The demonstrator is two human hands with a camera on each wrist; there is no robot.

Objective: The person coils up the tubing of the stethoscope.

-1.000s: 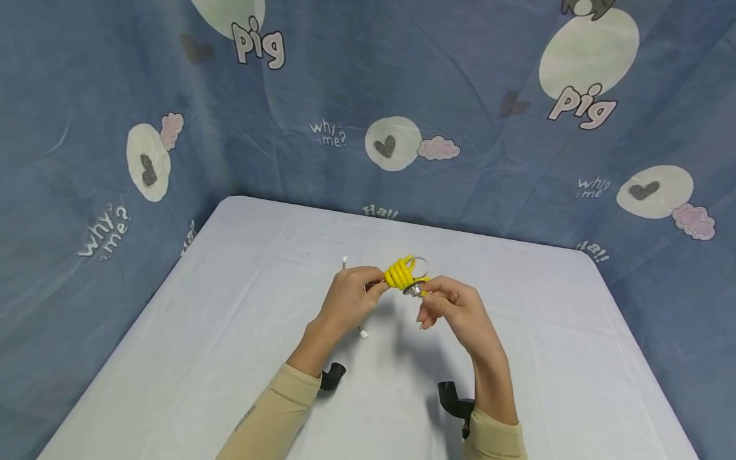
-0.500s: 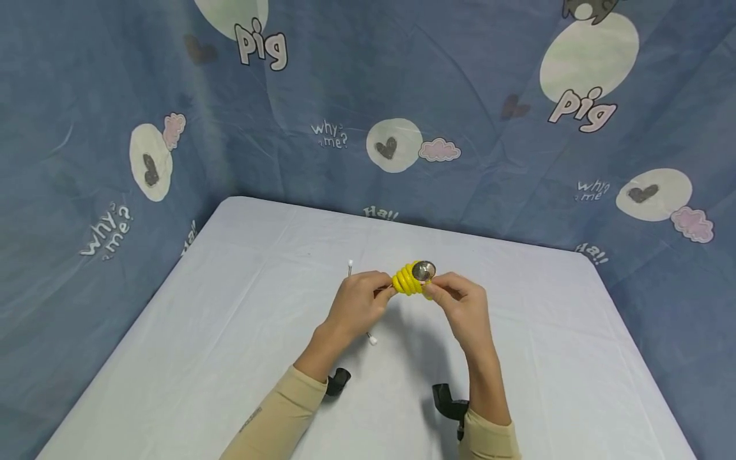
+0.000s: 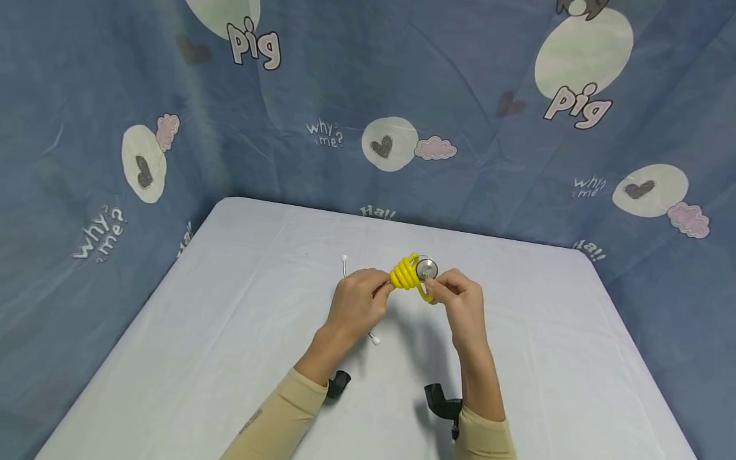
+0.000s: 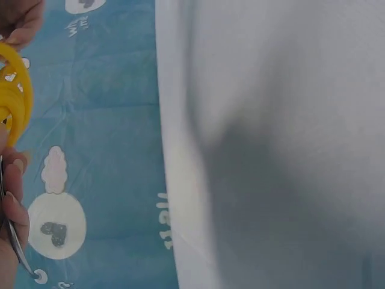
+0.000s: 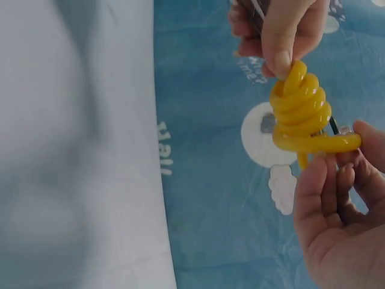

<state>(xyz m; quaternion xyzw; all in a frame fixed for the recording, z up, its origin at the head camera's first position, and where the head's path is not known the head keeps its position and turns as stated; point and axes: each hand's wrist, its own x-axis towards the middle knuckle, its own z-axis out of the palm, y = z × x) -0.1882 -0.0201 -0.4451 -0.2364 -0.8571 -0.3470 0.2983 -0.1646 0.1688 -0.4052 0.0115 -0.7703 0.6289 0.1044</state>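
Observation:
A stethoscope with yellow tubing wound into a tight coil (image 3: 404, 273) is held above the white table (image 3: 230, 319). Its silver chest piece (image 3: 427, 268) faces up at the coil's right end. My left hand (image 3: 359, 300) grips the coil's left end and the metal ear tubes, whose white tips (image 3: 344, 258) stick out above and below the fist. My right hand (image 3: 454, 295) pinches the tubing just under the chest piece. In the right wrist view the coil (image 5: 301, 114) hangs between the left hand's fingertips (image 5: 283, 30) and the right hand (image 5: 340, 211). The left wrist view shows only an edge of the tubing (image 4: 15, 102).
A blue printed cloth (image 3: 460, 96) hangs behind and to both sides of the table. Black wrist camera mounts (image 3: 439, 399) show at both cuffs. The table's far edge (image 3: 402, 223) lies just behind the hands.
My right hand has risen and turned the chest piece from facing down to facing up at the coil's right end. The left hand has barely moved.

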